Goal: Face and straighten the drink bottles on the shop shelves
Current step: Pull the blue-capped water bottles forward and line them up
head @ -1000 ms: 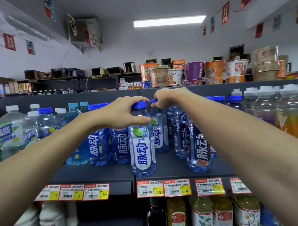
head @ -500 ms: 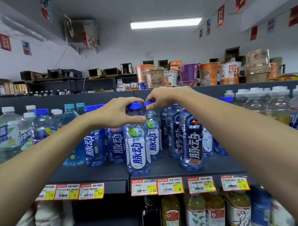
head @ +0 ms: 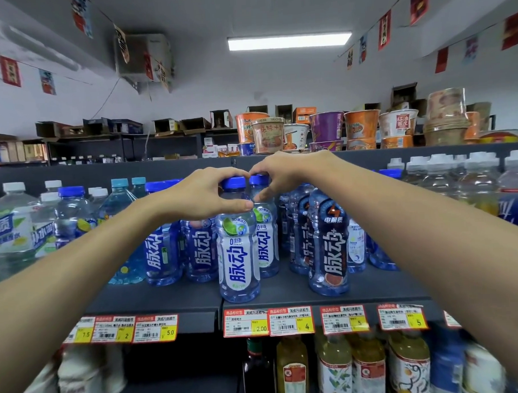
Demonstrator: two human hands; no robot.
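Note:
A white-labelled lime drink bottle with a blue cap stands upright at the front of the dark shelf, label facing me. My left hand grips its neck just under the cap. Right behind it stands a second lime bottle, and my right hand holds it at the cap and neck. A dark-labelled bottle stands alone to the right front. More blue bottles line up to the left.
Water bottles fill the shelf's left end and white-capped bottles its right end. Instant noodle cups sit on the top shelf. Price tags run along the shelf edge; tea bottles stand below.
Both hands stay on the same two bottle tops. The view has drifted a little, so the shelf sits slightly left and lower. The bottles have barely moved.

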